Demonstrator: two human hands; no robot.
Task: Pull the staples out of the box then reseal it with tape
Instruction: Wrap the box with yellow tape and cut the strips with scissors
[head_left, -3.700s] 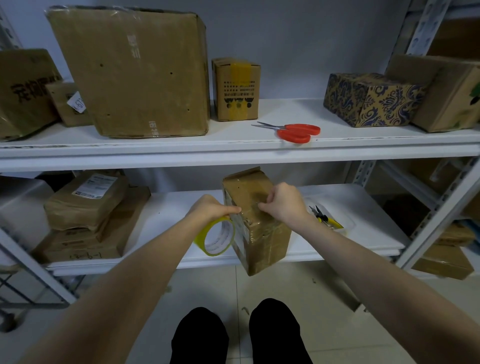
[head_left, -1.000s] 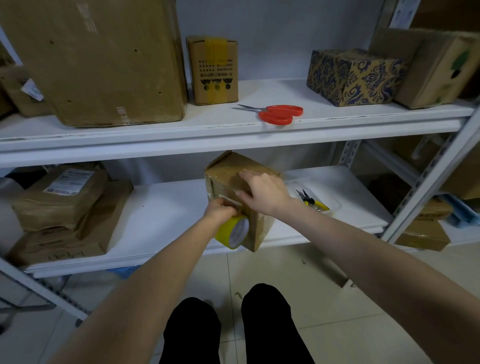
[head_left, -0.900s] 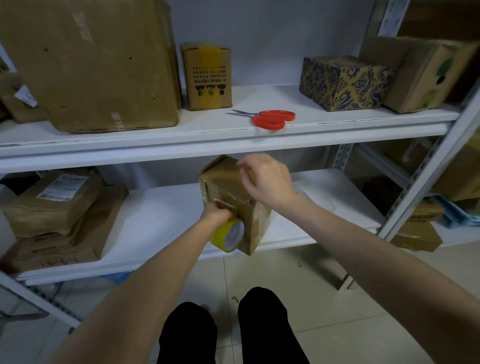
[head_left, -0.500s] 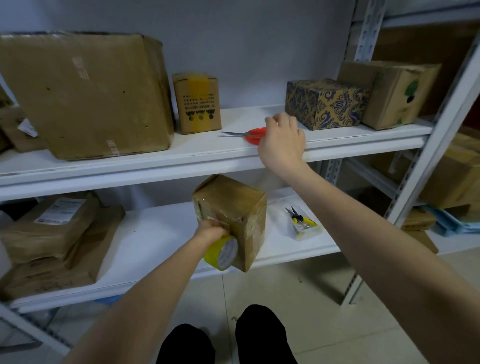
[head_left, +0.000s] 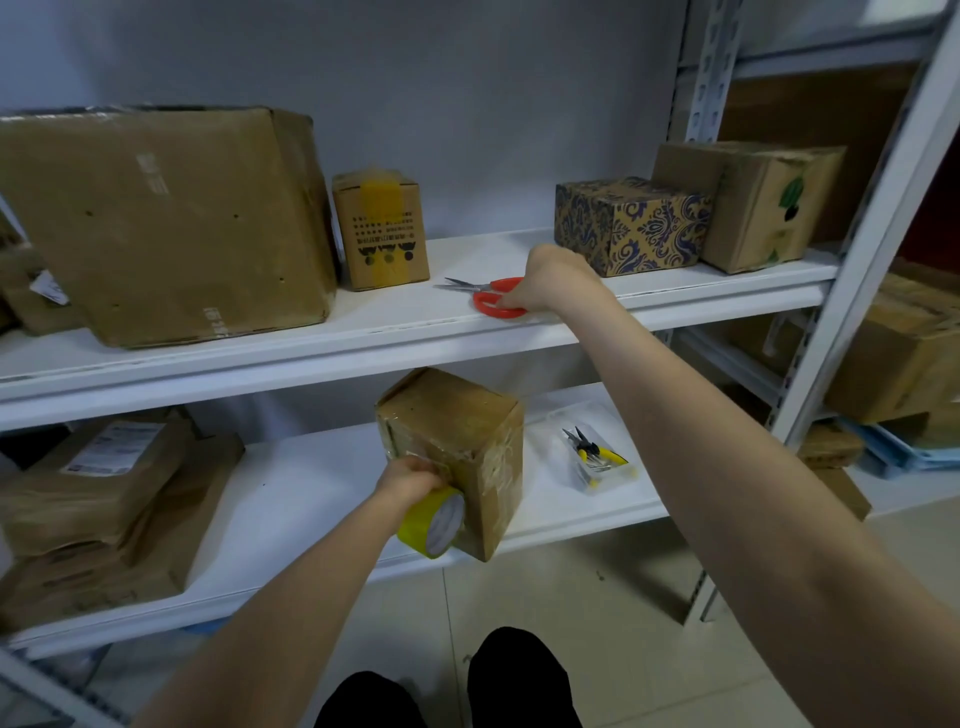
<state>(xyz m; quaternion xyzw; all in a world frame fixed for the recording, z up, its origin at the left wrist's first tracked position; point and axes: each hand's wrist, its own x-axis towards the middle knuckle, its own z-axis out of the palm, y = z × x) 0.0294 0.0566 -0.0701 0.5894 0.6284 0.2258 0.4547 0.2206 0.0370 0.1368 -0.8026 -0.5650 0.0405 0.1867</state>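
Two hands share this: our left hand (head_left: 410, 478) grips the tape (head_left: 434, 525) against the box (head_left: 467, 431) at the lower shelf's (head_left: 311, 493) front edge, while our right hand (head_left: 553, 280) curls its fingers onto the scissors (head_left: 491, 304) at the upper shelf's (head_left: 363, 325) front edge. We should hold the tape taut and cut near the roll.

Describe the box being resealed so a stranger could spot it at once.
Find the lower white shelf. At its front edge is a small brown cardboard box glossy with clear tape. Only it has the left hand holding a yellow tape roll against it.

glossy taped cardboard box (head_left: 457, 441), shiny yellow tape roll (head_left: 434, 522), smooth white shelf (head_left: 311, 332)
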